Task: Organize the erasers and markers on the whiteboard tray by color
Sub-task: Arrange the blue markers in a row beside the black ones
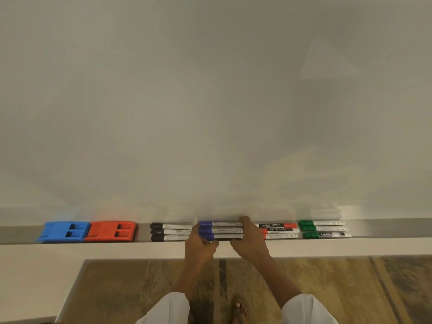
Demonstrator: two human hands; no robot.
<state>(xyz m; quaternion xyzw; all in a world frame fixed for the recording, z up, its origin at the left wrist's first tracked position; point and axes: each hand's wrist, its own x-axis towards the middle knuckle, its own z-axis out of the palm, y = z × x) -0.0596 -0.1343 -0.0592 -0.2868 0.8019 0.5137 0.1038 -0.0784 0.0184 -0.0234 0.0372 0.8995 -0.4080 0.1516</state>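
Observation:
On the grey whiteboard tray (pixel 385 226) lie, from left to right, a blue eraser (pixel 63 231), a red eraser (pixel 112 231), three black markers (pixel 171 232), three blue markers (pixel 221 230), three red markers (pixel 279 230) and three green markers (pixel 323 229). Both hands are on the blue markers. My left hand (pixel 199 247) grips their capped left ends. My right hand (pixel 249 239) curls over their right ends, with a finger reaching behind the back marker.
The whiteboard (pixel 210 101) rises behind the tray. A white ledge (pixel 117 251) runs below the tray, and a white surface (pixel 35 284) lies at the lower left. The patterned floor (pixel 350 288) and a bare foot (pixel 239 311) show below.

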